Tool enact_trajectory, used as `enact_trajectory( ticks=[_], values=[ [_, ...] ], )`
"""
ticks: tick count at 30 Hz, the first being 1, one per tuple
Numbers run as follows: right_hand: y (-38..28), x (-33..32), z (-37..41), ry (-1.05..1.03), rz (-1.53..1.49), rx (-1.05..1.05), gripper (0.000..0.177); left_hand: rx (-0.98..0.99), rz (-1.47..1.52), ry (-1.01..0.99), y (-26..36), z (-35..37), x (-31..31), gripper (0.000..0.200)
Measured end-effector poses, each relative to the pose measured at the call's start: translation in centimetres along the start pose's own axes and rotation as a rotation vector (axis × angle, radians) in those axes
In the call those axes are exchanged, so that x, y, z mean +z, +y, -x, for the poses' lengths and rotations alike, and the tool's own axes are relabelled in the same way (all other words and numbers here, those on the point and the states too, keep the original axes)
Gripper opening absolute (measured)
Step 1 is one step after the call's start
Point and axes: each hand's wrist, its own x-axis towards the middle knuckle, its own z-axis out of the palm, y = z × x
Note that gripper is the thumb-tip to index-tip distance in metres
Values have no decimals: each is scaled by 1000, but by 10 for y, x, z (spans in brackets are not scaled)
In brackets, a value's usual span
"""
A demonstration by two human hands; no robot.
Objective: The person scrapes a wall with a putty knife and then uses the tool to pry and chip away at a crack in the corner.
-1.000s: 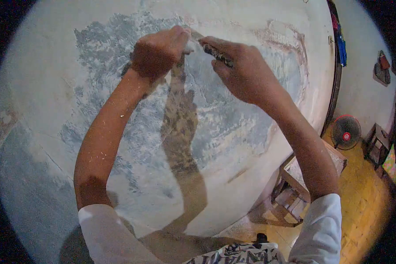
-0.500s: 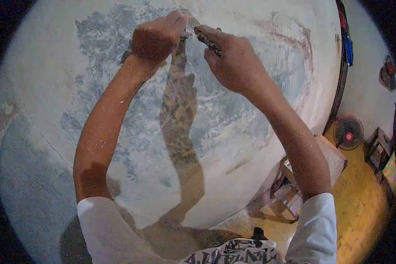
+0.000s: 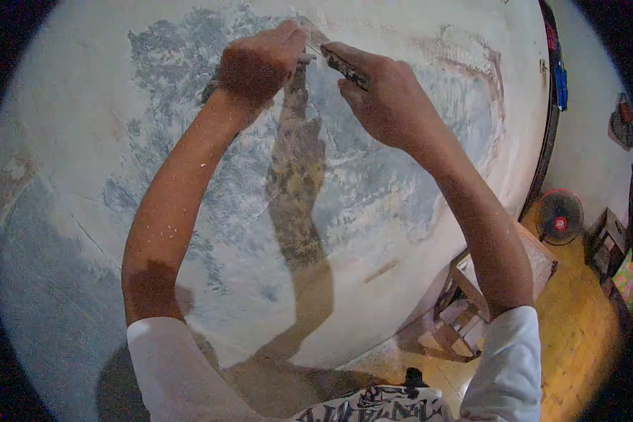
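Observation:
High on the wall, my right hand (image 3: pixel 387 91) is closed around the dark, stained handle of a scraper (image 3: pixel 346 70). Its flat blade slants up and left toward the fingertips of my left hand (image 3: pixel 260 63). The left hand is closed, its fingers pressed together at the blade; I cannot tell what is inside them. A small pale bit shows just below those fingertips. Behind both hands is the wall (image 3: pixel 373 211), with a large grey-blue patch smeared with whitish filler. Pale specks dot my left forearm.
A wooden stool or small table (image 3: pixel 464 316) stands at the wall's foot on the right. Beyond it are a round fan (image 3: pixel 560 216) and a dark wooden box (image 3: pixel 608 239) on the yellowish floor (image 3: pixel 555 337). A blue item (image 3: pixel 560 86) hangs at the wall's right edge.
The view has shifted slightly, so hands and wall patch appear a little farther right and lower. Both hands keep nearly the same pose around the scraper.

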Motion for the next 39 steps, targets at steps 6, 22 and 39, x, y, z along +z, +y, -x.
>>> enact_trajectory(
  ticks=[6, 22, 39],
  values=[
    [-1, 2, 4, -59, -17, 76, 49, 15, 88, 117, -1, -1, 3, 39],
    [9, -25, 78, -392, -222, 168, 55, -122, 265, 2, 77, 51, -38, 20],
    [59, -91, 259, -624, -872, 588, 58, -330, 560, -159, 257, 43, -134, 16]
  ],
)
